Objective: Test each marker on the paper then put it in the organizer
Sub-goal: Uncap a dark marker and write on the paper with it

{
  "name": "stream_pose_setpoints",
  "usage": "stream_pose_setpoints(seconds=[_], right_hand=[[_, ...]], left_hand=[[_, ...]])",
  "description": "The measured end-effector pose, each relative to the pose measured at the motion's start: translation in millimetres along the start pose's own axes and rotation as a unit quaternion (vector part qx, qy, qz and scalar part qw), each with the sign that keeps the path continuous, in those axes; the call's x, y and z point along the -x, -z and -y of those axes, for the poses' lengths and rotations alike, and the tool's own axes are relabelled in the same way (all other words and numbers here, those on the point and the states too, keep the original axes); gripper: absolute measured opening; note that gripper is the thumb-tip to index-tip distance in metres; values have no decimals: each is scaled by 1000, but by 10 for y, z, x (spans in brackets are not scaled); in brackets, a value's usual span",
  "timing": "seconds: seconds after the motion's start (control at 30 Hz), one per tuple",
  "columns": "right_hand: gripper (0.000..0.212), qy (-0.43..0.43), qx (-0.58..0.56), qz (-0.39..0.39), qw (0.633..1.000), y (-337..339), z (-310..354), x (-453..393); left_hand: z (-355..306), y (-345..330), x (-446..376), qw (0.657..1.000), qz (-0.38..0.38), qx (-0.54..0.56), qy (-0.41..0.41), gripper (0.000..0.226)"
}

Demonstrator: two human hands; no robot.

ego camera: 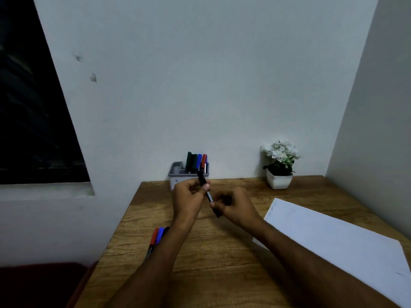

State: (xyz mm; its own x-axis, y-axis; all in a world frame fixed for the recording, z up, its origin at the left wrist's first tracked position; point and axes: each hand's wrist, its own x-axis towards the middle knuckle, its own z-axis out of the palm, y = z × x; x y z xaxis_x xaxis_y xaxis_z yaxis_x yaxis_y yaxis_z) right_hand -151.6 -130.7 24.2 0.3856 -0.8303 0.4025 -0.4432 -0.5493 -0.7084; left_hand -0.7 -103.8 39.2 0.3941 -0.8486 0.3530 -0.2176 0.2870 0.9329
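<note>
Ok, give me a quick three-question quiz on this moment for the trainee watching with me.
1. True or false: the black marker is held by both the left hand and the right hand.
2. Where is the sheet of paper? A) under the organizer B) on the table's right side C) beneath the loose markers
3. Fill in: the markers still waiting lie on the table beside the ___ forearm.

Key: 1 true. 2 B; the grey organizer stands at the back by the wall, already holding several markers. 3 left.
</note>
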Motion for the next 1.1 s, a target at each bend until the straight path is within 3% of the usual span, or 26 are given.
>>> stream_pose_setpoints(seconds=[0.17,0.5,0.9,1.1], right_hand=[[17,31,140,62,988,-154,124,-231],[17,11,128,92,987,-293,110,-329],[15,-1,100,99,990,-261,43,-294],[15,-15,91,103,990,-279,42,-234]], left_hand=[[-71,269,-299,988,-40,-127,-73,27],[-293,698,-1299,971,-126,-150,-139,23],[300,481,-1340,974,-73,-204,-62,30],[382,526,-1211,978,-84,-187,-38,32]])
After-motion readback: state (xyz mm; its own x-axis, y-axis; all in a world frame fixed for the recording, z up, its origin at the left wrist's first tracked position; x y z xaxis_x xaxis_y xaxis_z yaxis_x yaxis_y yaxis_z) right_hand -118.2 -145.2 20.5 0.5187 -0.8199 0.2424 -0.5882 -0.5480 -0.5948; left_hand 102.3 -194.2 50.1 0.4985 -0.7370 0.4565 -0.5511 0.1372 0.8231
